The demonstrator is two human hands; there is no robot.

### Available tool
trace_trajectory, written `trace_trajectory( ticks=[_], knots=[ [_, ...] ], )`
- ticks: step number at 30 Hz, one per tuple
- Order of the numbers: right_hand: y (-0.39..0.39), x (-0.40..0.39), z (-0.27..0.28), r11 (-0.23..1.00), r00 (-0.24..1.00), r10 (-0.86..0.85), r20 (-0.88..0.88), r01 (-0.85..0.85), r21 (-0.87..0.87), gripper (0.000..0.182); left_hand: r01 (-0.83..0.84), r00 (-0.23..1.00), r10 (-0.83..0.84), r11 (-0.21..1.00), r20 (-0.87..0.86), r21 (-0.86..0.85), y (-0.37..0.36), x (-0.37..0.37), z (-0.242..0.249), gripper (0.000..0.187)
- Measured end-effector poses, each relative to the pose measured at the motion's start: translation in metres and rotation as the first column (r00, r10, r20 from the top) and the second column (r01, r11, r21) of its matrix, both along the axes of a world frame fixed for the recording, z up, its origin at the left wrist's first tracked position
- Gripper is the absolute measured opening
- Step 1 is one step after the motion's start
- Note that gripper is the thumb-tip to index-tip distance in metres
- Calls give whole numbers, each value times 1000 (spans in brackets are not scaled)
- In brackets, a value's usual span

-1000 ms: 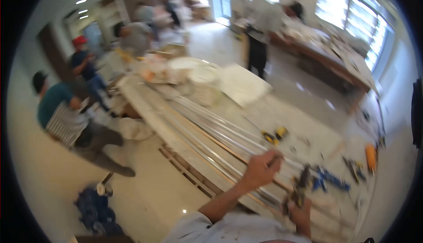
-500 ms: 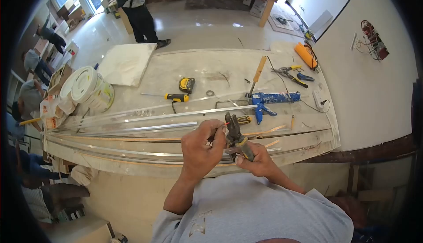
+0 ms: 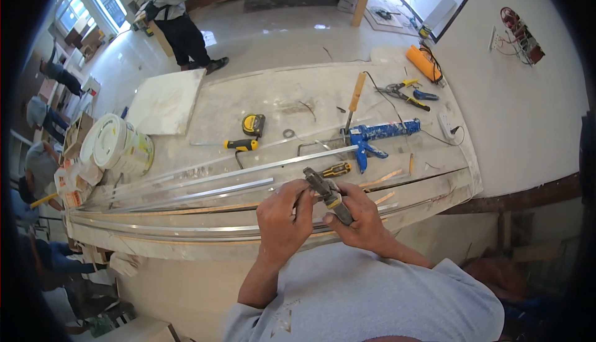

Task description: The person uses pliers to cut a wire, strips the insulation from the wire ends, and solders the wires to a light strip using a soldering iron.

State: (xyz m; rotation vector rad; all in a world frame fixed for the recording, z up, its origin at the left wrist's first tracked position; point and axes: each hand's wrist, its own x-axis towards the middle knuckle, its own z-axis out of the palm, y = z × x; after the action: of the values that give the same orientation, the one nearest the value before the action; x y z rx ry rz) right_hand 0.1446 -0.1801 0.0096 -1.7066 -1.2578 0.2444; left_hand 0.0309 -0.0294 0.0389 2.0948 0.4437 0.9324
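1. Our right grip (image 3: pixel 361 219) is closed around the pliers (image 3: pixel 323 187), above the near side of the desk (image 3: pixel 233 94).
2. Our left grip (image 3: pixel 283 215) is curled narrow beside their head; we cannot tell whether it holds anything.
3. We seem mid-step, working 2-handed at that head; the next move calls for steady alignment.

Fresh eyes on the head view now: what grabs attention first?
Probably the pliers near mid-view, held in the right hand, with the left hand's fingers curled close by their head. Next, the blue caulking gun, lying on the table beyond the hands and to the right, and the orange object near the far right corner. A white bucket stands out at the left end.
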Motion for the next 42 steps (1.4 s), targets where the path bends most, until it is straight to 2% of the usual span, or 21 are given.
trace_trajectory(
  ticks=[1,2,3,5,8,10,16,19,21,24,28,30,34,36,38,39,40,42],
  knots=[
    [0,0,-4,1000,997,-12,83,11,13,33,13,1000,-13,1000,-8,6,0,-1,-1,7],
    [0,1,-6,999,986,-26,164,22,26,33,12,1000,-11,998,8,-62,-2,-2,-1,10],
    [0,1,-6,999,987,-41,155,36,34,33,10,1000,-8,992,21,-128,-2,-3,-1,13],
    [1,1,-1,997,960,-71,269,66,28,35,11,999,-6,991,40,-132,-4,-4,0,13],
    [1,1,4,996,949,-94,302,90,25,36,11,995,5,986,101,-165,-7,-4,-5,14],
    [0,1,4,995,946,-105,306,98,36,37,21,991,4,982,134,-188,-8,-6,-6,14],
    [-4,2,4,994,938,-109,328,98,50,39,57,989,-44,994,141,-88,-8,-8,-10,7],
    [-5,3,8,993,936,-117,332,103,61,41,51,987,-30,990,157,-133,-11,-9,-18,6],
    [-5,5,8,993,935,-118,336,102,63,42,-6,975,47,982,216,-189,-13,-8,-27,15],
    [-5,5,6,992,928,-119,352,96,82,42,-19,970,74,973,233,-228,-16,-7,-27,15],
    [-5,6,1,992,925,-124,358,101,82,35,6,961,63,969,268,-249,-15,-2,-23,14],
    [-6,8,-2,992,926,-117,358,96,76,35,46,967,1,983,256,-175,-13,0,-20,14],
    [-7,13,-2,997,940,-65,335,50,52,36,48,979,-20,989,201,-137,-12,-1,-15,13],
    [-4,18,-2,997,944,5,330,-29,67,36,147,982,-87,907,166,-394,-10,-10,-18,15],
    [-1,23,-8,998,922,-3,387,-23,62,30,226,974,-208,879,88,-420,2,-19,-6,13],
    [5,28,-11,991,907,6,422,-63,122,27,300,951,-297,825,86,-478,9,-23,3,12],
    [12,32,-13,977,890,11,456,-106,183,25,371,920,-380,762,97,-531,14,-26,10,12],
    [16,36,2,986,845,75,530,-142,85,23,404,888,-424,535,178,-742,16,-32,11,11]
  ],
)
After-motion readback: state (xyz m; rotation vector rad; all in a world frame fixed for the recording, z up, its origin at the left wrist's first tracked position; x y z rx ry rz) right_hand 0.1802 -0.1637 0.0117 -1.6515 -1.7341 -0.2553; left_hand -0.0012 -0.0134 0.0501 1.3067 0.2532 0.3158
